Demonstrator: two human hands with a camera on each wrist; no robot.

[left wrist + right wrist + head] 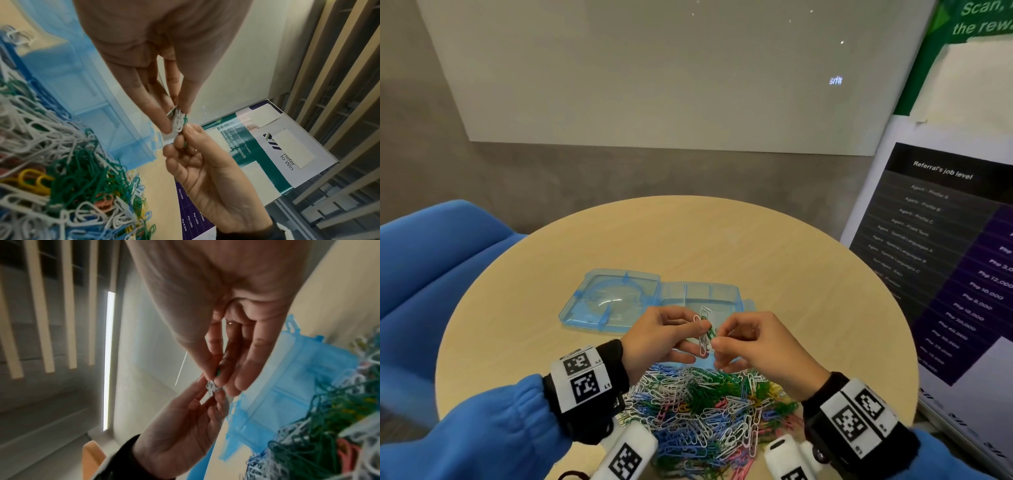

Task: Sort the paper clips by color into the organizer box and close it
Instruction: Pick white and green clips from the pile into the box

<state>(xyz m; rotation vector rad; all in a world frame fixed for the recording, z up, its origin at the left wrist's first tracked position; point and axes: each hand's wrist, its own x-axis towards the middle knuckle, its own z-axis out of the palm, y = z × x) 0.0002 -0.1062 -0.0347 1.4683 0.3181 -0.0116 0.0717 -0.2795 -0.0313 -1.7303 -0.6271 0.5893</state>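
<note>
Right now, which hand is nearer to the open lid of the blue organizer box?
Left. The left hand is just right of and nearer the viewer than the lid, pinching tangled paper clips. The right hand is further right, in front of the compartments.

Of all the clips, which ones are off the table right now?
Only the tangled white clips and green clip, pinched between left hand and right hand; the pile lies loose.

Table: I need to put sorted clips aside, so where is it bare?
The table is bare beyond the organizer box, and right of it toward the poster. The near middle is crowded by the clip pile.
</note>
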